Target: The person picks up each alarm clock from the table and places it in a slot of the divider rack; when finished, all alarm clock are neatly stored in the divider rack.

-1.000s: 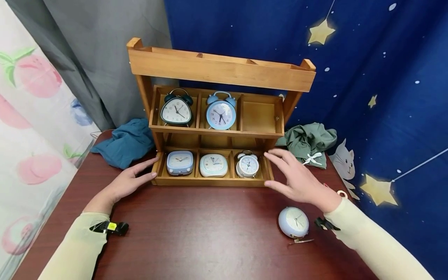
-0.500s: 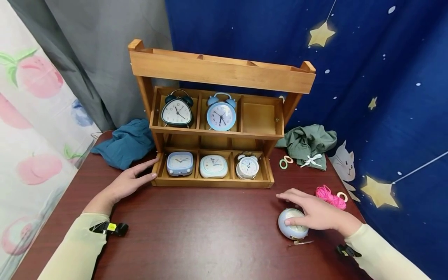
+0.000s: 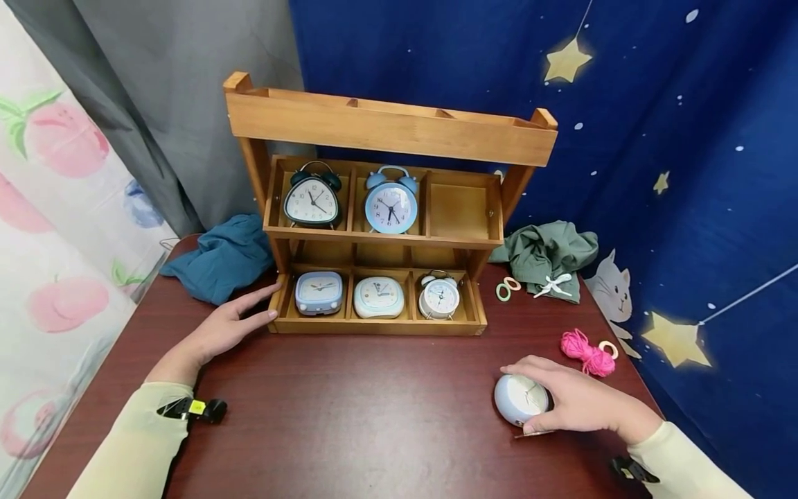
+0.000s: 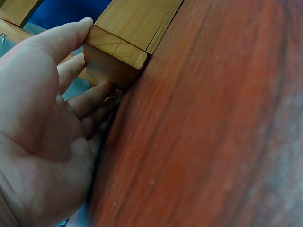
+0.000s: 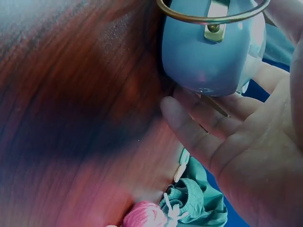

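Now the right hand (image 3: 582, 402) has curled round the clock (image 3: 520, 400) on the table (image 3: 374, 416). It is round, pale blue, white-faced. Left hand (image 3: 215, 331) lies flat, touching the shelf (image 3: 380, 326).

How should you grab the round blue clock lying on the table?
Grip the round blue clock by its curved sides, probably coming from above. It lies face up on the table, so its rounded rim is free all round. The right hand already curls round it that way, fingers on its body.
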Action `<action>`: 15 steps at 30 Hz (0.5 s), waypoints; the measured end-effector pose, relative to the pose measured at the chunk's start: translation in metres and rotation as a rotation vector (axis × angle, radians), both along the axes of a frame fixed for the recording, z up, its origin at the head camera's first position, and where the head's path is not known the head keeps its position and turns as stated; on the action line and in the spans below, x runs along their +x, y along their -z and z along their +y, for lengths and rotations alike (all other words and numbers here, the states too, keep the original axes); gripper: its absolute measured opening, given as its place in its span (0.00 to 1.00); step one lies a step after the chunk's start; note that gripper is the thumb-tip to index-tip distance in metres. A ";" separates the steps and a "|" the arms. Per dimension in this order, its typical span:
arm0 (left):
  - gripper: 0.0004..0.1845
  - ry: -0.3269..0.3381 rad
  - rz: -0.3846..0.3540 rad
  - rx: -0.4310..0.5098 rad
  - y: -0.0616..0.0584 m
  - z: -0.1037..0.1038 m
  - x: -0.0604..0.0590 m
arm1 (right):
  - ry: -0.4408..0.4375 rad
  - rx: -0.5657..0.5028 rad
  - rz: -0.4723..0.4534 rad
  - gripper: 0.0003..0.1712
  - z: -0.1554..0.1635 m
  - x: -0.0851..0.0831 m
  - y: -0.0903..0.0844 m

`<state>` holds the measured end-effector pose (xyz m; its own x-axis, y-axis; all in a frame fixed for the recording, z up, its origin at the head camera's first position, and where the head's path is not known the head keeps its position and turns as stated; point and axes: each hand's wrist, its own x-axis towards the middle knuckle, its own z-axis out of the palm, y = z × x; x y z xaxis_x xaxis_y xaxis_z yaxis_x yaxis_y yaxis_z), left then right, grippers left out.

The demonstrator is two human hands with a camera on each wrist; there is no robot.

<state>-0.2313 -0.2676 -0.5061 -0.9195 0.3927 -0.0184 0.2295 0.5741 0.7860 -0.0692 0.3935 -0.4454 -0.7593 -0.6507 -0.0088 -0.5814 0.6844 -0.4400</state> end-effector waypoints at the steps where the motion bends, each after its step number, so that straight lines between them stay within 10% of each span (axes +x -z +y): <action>1: 0.37 -0.008 0.007 -0.002 0.001 0.000 0.000 | 0.000 0.008 0.012 0.50 0.000 0.001 0.000; 15: 0.37 0.002 0.002 0.021 0.001 0.001 0.001 | 0.027 0.005 0.122 0.50 -0.011 -0.015 0.012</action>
<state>-0.2300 -0.2667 -0.5069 -0.9188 0.3945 -0.0085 0.2318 0.5570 0.7975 -0.0845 0.3826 -0.4572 -0.7721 -0.6302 0.0817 -0.6118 0.7024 -0.3639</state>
